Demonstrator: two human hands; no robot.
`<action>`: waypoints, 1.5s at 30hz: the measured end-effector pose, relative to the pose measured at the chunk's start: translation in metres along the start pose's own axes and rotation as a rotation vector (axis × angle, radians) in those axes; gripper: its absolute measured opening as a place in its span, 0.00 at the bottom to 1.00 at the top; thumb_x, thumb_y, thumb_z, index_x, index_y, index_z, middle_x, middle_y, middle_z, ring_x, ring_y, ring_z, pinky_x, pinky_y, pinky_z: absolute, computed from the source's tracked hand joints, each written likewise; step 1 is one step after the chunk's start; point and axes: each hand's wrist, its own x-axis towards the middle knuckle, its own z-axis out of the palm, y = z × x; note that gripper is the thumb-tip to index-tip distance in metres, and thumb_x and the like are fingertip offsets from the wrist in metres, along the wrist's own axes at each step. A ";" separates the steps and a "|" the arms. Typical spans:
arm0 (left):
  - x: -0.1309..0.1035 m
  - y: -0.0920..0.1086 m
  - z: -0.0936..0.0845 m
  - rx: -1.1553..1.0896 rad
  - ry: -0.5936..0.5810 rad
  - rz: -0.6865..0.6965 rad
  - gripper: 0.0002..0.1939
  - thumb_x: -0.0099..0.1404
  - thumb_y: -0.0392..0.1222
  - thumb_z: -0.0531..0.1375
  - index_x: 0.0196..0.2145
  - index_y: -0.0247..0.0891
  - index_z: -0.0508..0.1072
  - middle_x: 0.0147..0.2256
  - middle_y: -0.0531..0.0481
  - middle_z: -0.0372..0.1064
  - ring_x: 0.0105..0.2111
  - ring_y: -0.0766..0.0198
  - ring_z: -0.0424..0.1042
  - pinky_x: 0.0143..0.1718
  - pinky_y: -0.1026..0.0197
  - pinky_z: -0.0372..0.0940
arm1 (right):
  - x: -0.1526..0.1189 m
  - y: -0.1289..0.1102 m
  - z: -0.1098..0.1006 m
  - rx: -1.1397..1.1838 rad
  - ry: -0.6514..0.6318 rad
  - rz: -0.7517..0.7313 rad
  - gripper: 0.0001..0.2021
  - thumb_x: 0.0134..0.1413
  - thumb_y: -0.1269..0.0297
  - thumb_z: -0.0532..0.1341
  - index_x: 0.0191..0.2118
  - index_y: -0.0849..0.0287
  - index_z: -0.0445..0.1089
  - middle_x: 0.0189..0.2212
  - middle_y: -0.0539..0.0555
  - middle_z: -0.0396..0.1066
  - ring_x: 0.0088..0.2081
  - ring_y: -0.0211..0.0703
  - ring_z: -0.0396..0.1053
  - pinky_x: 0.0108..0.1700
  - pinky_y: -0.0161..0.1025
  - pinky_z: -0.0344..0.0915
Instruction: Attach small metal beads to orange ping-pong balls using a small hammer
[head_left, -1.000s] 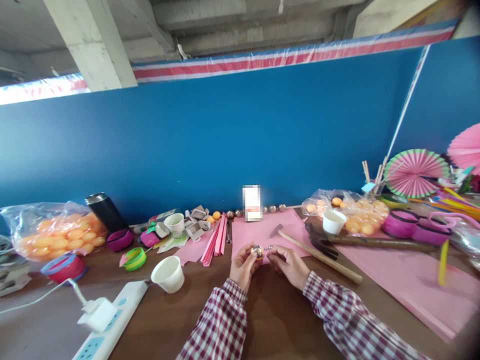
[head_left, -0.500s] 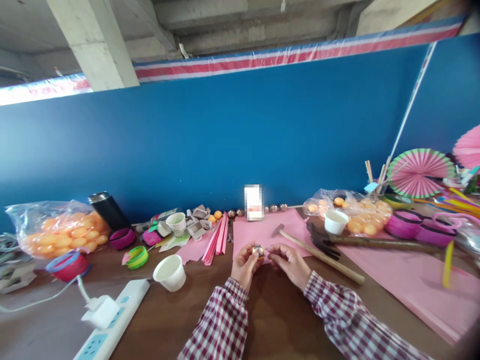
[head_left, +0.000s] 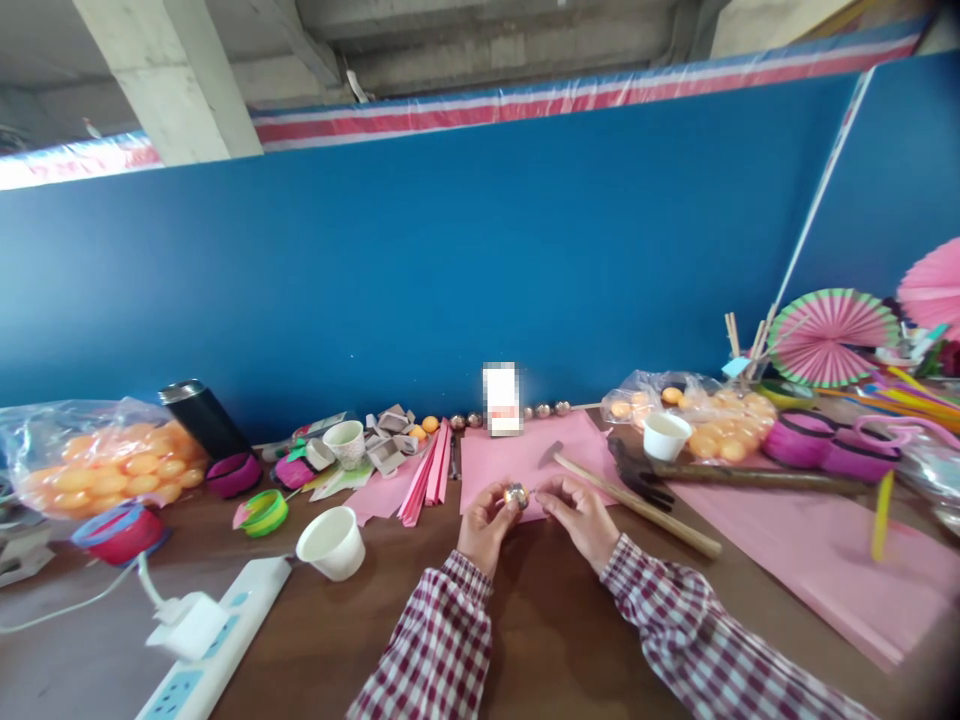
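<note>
My left hand [head_left: 484, 525] holds a small shiny ball [head_left: 515, 496], silvery with some orange on it, between thumb and fingers. Close to the ball's right side, the fingertips of my right hand [head_left: 577, 515] are pinched together. Whatever they hold is too small to make out. Both hands are over the near edge of a pink paper sheet [head_left: 491, 465]. On that sheet lies the head of a hammer [head_left: 637, 500], its wooden handle slanting right. Beyond the sheet, several shiny balls [head_left: 562, 408] line the foot of the blue panel.
At left stand a white power strip [head_left: 251, 600], a white paper cup [head_left: 331, 545] and a bag of orange balls [head_left: 105, 470]. Folded pink paper strips [head_left: 429, 478] lie left of the sheet. To the right are another cup [head_left: 666, 437], a long wooden handle [head_left: 765, 478] and more pink paper [head_left: 810, 560].
My view has shifted slightly, so everything sits a little left and higher. The ball seems slightly turned, with less orange showing. Both hands keep nearly the same pose.
</note>
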 end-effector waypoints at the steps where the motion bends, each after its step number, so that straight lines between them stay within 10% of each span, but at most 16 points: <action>1: 0.000 -0.001 -0.001 0.016 -0.002 0.006 0.21 0.48 0.40 0.62 0.42 0.35 0.67 0.40 0.44 0.68 0.38 0.63 0.68 0.39 0.61 0.63 | 0.000 0.000 0.001 0.002 -0.006 0.012 0.12 0.42 0.56 0.59 0.28 0.61 0.65 0.19 0.47 0.63 0.21 0.32 0.59 0.24 0.32 0.59; 21: -0.002 0.002 0.002 0.128 -0.086 0.107 0.19 0.49 0.38 0.62 0.40 0.34 0.68 0.39 0.43 0.69 0.40 0.58 0.68 0.43 0.56 0.62 | -0.003 -0.004 0.003 -0.037 -0.100 -0.002 0.09 0.41 0.60 0.60 0.24 0.62 0.67 0.30 0.52 0.67 0.33 0.37 0.64 0.38 0.36 0.61; 45: -0.003 0.005 0.004 0.129 -0.059 0.095 0.19 0.47 0.37 0.62 0.39 0.33 0.69 0.37 0.43 0.71 0.39 0.58 0.69 0.42 0.56 0.63 | -0.004 -0.008 0.004 -0.064 -0.112 0.030 0.11 0.41 0.57 0.59 0.23 0.62 0.67 0.31 0.52 0.67 0.26 0.33 0.61 0.31 0.33 0.61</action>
